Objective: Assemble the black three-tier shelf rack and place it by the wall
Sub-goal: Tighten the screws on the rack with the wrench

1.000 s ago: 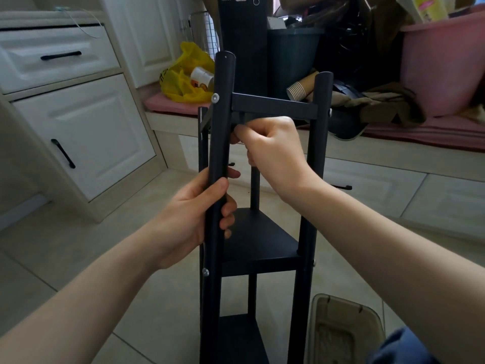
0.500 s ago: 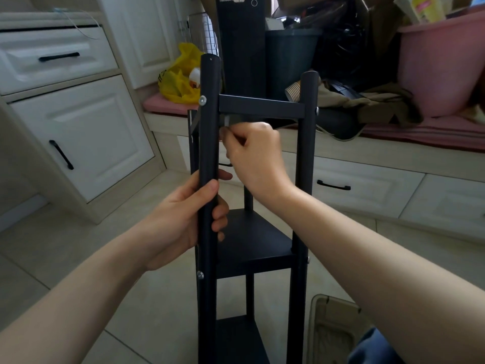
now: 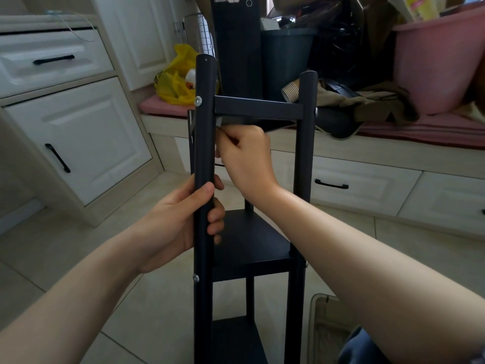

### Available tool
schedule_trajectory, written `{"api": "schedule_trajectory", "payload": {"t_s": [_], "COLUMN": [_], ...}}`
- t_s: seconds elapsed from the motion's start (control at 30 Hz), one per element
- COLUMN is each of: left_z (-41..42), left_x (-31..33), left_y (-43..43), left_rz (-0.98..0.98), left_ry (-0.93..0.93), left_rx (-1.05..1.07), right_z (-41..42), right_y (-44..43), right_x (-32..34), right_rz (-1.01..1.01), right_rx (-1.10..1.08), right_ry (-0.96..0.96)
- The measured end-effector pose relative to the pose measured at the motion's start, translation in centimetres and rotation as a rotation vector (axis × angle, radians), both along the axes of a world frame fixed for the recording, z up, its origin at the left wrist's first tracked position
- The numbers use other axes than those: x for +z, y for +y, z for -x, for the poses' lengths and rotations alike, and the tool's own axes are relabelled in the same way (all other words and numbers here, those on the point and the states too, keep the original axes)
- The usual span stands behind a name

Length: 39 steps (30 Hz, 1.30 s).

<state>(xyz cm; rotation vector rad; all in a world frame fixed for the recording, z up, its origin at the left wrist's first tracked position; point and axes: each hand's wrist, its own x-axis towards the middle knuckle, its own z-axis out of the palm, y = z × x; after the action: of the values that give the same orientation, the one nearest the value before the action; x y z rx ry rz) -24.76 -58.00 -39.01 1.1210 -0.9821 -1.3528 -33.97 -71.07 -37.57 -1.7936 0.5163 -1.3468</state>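
Left hand [image 3: 181, 222] grips the rack [image 3: 252, 243] by its near-left post [image 3: 205, 143]. Right hand [image 3: 246, 156] curls beneath the top shelf [image 3: 258, 110]; what it holds is hidden.

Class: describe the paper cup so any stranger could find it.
Start at the bench with the pink cushion. The paper cup lies there, at the dark bin's foot, beside the rack's right post. It alone is ribbed, tan and tipped sideways.

Single head-worn wide-angle view, aimed forward and down, close on rack [image 3: 204, 143], white cabinets [image 3: 78, 132] beyond.
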Motion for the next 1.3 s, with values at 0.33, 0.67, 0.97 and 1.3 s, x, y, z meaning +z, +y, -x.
{"api": "schedule_trajectory", "payload": {"t_s": [0.33, 0.67, 0.97, 1.3], "left_z": [0.7, 0.8, 1.4, 1.4], "left_x": [0.2, 0.2, 0.2, 0.2], "left_y": [-0.1, -0.2, -0.3, -0.2], "left_rz": [0.001, -0.009, 0.003, -0.012], "left_ry": [-0.015, -0.021, -0.035, -0.028], "left_rx": [0.003, -0.015, -0.040, -0.026], "right_z": [3.0, 5.3, 4.8, 3.7], "right_y": [-0.2, -0.3, 0.0, 0.0], "right_x": [0.6, 1.2, 1.7, 1.0], "right_rz": [-0.051, 0.014, -0.036, -0.027], "right_rx": [0.046, 0.009, 0.019, 0.035], "right_ry": [0.075, 0.191, 0.102, 0.099]}}
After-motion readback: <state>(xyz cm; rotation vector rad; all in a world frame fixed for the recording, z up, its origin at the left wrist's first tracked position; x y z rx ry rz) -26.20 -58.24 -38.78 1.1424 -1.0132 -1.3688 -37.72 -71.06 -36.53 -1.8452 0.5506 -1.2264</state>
